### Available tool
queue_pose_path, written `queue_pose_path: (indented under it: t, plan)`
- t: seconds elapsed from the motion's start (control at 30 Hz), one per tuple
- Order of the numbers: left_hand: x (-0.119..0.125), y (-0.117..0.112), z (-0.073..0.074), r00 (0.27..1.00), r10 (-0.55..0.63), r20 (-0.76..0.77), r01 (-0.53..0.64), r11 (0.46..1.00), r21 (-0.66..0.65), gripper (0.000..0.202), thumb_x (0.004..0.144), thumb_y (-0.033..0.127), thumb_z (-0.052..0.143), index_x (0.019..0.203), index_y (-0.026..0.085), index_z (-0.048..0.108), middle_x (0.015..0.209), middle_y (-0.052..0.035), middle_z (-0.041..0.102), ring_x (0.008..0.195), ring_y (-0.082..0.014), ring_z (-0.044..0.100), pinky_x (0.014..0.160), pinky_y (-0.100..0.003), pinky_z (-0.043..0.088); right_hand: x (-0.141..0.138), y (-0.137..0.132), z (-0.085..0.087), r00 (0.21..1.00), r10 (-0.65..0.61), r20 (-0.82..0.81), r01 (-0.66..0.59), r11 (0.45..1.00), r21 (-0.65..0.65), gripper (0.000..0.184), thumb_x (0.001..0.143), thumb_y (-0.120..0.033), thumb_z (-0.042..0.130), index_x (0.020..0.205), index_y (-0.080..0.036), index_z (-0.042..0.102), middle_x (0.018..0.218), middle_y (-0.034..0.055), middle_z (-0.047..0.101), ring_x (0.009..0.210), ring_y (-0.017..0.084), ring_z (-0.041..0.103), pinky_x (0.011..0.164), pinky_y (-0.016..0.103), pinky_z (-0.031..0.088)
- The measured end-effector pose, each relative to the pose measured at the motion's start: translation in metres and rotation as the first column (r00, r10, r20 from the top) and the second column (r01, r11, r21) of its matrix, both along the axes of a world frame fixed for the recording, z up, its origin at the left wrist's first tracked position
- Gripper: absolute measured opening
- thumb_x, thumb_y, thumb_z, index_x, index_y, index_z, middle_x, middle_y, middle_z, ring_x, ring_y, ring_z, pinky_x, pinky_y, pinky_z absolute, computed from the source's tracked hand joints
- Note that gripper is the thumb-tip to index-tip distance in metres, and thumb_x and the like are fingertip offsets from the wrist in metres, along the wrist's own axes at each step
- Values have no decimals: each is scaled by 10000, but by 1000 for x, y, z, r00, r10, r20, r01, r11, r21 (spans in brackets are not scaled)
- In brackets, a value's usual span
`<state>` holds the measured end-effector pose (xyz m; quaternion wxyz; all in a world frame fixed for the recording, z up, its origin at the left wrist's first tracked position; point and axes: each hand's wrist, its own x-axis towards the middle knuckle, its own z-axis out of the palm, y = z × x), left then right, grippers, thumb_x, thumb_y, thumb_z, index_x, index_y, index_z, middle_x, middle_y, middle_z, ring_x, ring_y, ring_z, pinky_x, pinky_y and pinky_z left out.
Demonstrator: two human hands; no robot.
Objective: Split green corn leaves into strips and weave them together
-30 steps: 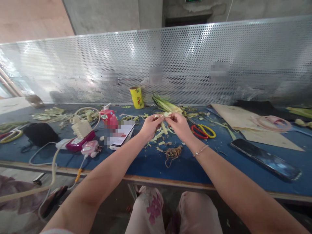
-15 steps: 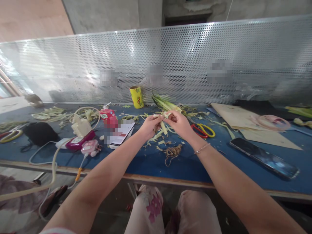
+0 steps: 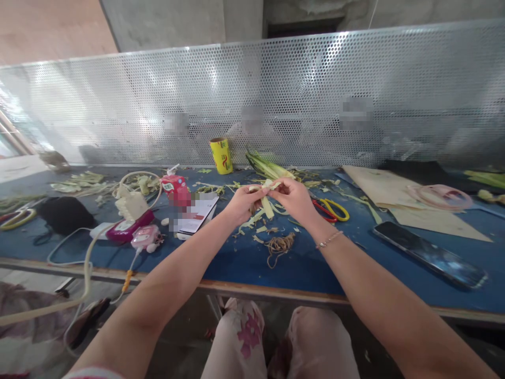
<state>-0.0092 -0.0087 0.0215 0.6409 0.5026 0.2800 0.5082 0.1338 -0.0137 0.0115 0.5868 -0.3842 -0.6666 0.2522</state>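
My left hand [image 3: 241,201] and my right hand [image 3: 294,199] meet above the middle of the blue table [image 3: 307,263]. Both are closed in a pinch on a small folded piece of pale green leaf strips [image 3: 266,188], held between the fingertips. One strip hangs down from it. Cut leaf scraps [image 3: 256,223] and a tangle of brown twine [image 3: 279,245] lie on the table just below my hands. A bundle of long green leaves [image 3: 268,167] lies behind them.
Red and yellow scissors [image 3: 331,209] lie right of my hands; a dark phone [image 3: 430,253] and a cardboard sheet [image 3: 398,202] sit further right. A yellow roll [image 3: 221,156], red carton [image 3: 173,188], white phone [image 3: 193,218], pink devices [image 3: 130,231] with cables stand left. A perforated metal screen [image 3: 276,95] backs the table.
My hands have stayed pinched on the leaf piece and have shifted their fingers slightly around it; the view has drifted a little.
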Motion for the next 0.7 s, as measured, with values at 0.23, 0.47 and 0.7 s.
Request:
queue_pose_path:
  t: [0.23, 0.47, 0.7]
  plan:
    - [2, -2, -1, 1000, 16, -17, -15, 999, 35, 279, 543, 296, 814, 639, 101, 639, 538, 28, 535, 501, -45, 457, 509, -205, 356, 0, 0, -1, 998, -15, 59, 14, 1000, 13, 203, 694, -367, 654, 748, -189, 573, 597, -26, 523, 540, 110, 468, 518, 258, 359]
    - [1, 2, -5, 1000, 3, 6, -3, 1000, 10, 249, 576, 272, 800, 647, 103, 632, 546, 25, 542, 488, -38, 466, 485, -190, 353, 2, -2, 0, 977, -111, 179, 93, 990, 109, 149, 708, -315, 632, 691, -194, 547, 610, -17, 519, 538, 111, 452, 529, 265, 365]
    - [-1, 1, -3, 1000, 21, -3, -21, 1000, -7, 225, 595, 253, 786, 693, 101, 653, 603, -2, 593, 519, -53, 503, 518, -203, 397, 0, -8, 2, 980, -53, 193, 37, 995, 89, 191, 736, -303, 614, 899, -205, 600, 629, -24, 506, 528, 111, 445, 521, 268, 375]
